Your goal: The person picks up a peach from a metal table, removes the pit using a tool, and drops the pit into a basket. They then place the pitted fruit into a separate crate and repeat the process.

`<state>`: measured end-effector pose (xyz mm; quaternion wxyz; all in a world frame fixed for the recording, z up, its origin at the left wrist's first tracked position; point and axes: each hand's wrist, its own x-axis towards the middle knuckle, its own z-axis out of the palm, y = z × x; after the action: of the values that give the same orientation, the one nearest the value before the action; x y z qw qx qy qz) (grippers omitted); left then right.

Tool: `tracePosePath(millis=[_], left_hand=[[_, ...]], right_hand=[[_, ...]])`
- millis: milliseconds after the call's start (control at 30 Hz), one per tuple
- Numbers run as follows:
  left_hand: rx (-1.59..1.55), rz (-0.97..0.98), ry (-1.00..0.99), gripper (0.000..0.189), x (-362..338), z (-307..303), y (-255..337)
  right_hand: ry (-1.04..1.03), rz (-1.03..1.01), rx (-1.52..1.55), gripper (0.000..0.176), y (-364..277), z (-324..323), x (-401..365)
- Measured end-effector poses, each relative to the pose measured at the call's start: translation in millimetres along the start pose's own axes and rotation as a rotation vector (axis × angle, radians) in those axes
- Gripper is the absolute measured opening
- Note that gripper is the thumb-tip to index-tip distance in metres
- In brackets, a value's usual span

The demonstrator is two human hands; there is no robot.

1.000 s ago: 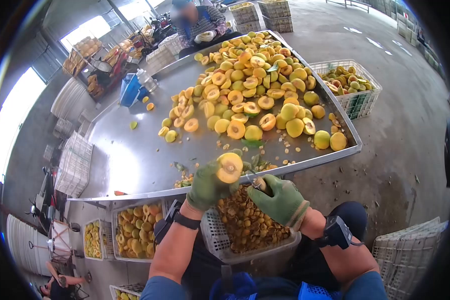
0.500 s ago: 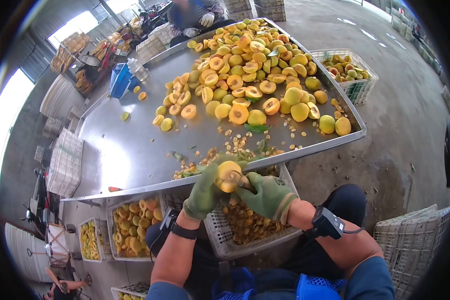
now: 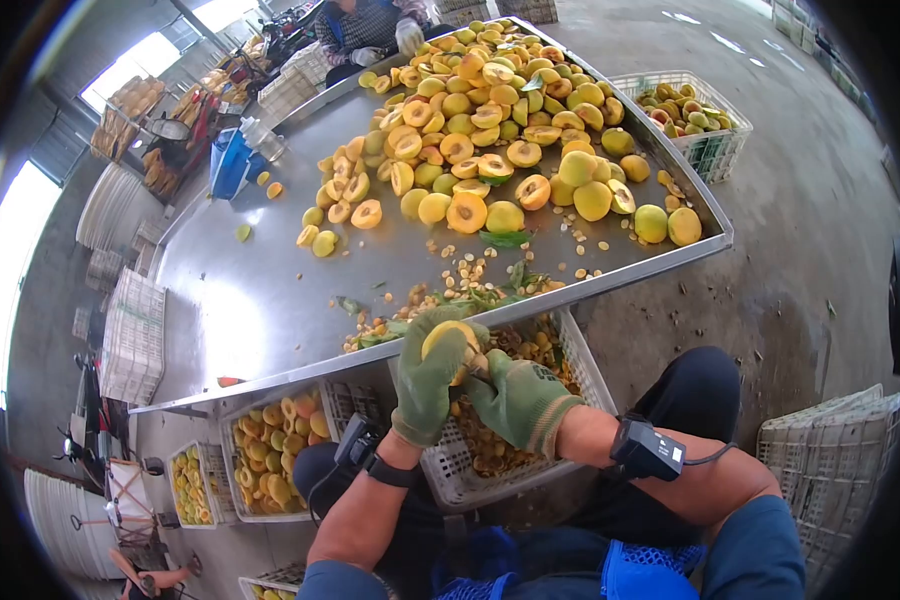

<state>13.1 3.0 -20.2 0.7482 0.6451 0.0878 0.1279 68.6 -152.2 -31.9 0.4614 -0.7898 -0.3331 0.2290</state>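
Note:
My left hand point(image 3: 430, 385), in a green glove, is wrapped round a yellow peach point(image 3: 446, 338) just over the near edge of the metal table. Gloved the same way, my right hand point(image 3: 523, 400) is closed on a small pitting tool point(image 3: 478, 366), whose tan part shows between the hands against the peach. Its working end is mostly hidden by my left fingers. Below both hands stands a plastic crate point(image 3: 457, 492) with pits and scraps in it.
Halved and whole peaches point(image 3: 470, 150) are heaped on the metal table point(image 3: 300, 290). Loose pits and leaves lie along its near edge. Crates of peaches point(image 3: 270, 455) stand at left, another crate point(image 3: 725, 150) at far right. A co-worker's gloved hand point(image 3: 409, 37) shows across the table.
My left hand has turned, so its fingers now cover more of the peach. The right hand has shifted slightly left and down with the tool. The view has tilted a little.

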Motion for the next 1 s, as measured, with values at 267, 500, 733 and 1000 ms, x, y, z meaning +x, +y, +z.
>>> tracePosePath(millis=[267,500,733,1000], left_hand=[[0.177,0.168,0.106,0.033,-7,22,3],[0.187,0.27,0.155,0.032,-2,21,-8],[0.098,0.259,0.211,0.036,-4,25,-11],[0.037,0.163,-0.009,0.039,1,12,-8]], right_hand=[[-0.035,0.035,0.185,0.023,-7,-3,-2],[-0.163,0.095,0.318,0.028,-10,-11,2],[-0.566,0.385,0.563,0.041,-38,-62,6],[-0.641,0.351,0.479,0.042,-33,-71,8]])
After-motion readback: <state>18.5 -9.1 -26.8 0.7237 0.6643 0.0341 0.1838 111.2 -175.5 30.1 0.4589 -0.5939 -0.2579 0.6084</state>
